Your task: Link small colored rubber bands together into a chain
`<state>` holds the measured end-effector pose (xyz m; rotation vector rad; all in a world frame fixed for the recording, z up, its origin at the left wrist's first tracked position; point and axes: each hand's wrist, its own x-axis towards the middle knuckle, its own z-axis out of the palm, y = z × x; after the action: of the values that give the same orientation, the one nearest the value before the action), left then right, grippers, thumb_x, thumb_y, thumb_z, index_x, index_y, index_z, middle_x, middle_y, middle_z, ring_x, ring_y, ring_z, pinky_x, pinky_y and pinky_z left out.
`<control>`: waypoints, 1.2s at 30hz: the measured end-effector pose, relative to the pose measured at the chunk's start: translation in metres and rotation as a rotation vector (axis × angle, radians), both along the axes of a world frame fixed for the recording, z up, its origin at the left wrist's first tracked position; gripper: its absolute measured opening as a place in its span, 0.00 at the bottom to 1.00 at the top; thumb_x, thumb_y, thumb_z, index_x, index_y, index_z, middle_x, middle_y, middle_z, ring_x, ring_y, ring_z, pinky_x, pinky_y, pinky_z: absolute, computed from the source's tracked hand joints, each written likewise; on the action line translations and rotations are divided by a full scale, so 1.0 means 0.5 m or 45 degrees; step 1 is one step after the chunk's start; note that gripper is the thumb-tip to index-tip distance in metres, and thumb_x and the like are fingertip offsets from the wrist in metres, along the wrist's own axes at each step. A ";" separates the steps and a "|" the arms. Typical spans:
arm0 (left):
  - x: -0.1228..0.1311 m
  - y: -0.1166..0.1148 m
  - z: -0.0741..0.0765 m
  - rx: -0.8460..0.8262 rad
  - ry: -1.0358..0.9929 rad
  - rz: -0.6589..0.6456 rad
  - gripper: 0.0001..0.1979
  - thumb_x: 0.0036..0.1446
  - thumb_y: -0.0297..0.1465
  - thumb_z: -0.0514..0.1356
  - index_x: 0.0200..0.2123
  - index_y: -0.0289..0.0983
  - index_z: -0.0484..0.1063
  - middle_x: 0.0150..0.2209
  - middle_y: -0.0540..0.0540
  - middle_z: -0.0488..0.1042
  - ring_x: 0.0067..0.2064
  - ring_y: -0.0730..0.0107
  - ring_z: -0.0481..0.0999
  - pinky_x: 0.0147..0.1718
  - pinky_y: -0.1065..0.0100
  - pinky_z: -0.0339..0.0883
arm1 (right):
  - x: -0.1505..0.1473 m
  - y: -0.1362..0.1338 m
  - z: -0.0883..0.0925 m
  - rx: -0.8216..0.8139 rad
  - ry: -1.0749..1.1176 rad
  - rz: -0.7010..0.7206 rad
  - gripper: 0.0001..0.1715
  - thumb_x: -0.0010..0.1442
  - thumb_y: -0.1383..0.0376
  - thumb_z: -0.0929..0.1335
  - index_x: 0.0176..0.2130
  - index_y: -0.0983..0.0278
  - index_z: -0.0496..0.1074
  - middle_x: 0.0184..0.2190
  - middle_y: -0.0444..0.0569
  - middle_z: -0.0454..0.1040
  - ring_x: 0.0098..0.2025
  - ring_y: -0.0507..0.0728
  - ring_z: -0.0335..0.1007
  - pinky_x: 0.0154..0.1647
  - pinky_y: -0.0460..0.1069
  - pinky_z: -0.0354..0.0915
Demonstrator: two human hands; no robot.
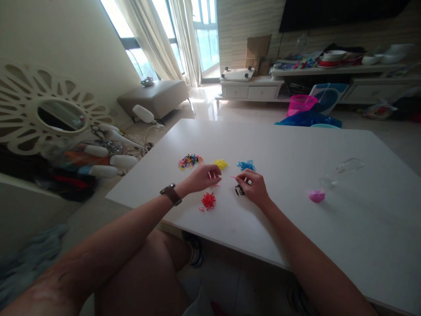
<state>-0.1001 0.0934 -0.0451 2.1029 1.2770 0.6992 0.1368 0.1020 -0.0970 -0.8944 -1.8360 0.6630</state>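
Small coloured rubber bands lie sorted in piles on the white table (158, 175). My left hand (205, 177), with a watch on its wrist, hovers with loosely curved fingers apart, beside the yellow pile (221, 164). Just below its fingertips lie a few pink bands (216, 185), partly hidden. My right hand (253, 186) pinches a thin pink rubber band (233, 177) that sticks out to the left. Under that hand is a black pile (239, 190), partly covered. A blue pile (246, 165) sits behind it, a red pile (208, 200) nearer me, and a mixed-colour pile (190, 161) at the left.
To the right on the table are a pink object (316, 195) and a clear plastic container (350, 165). Past the far edge stand a pink basket (301, 105) and a blue bag (307, 119). A lamp with white shades (123, 161) stands close to the table's left edge.
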 end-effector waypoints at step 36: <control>0.022 0.004 0.008 0.172 0.060 -0.146 0.07 0.60 0.31 0.66 0.30 0.36 0.81 0.28 0.48 0.79 0.30 0.73 0.73 0.32 0.71 0.63 | -0.007 -0.014 0.007 0.114 -0.101 0.100 0.07 0.63 0.68 0.69 0.32 0.62 0.74 0.30 0.45 0.71 0.30 0.52 0.67 0.34 0.48 0.63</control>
<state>-0.0891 0.0953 -0.0413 2.2943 1.1516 0.7065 0.1334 0.0949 -0.0936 -0.8035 -1.9645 0.5961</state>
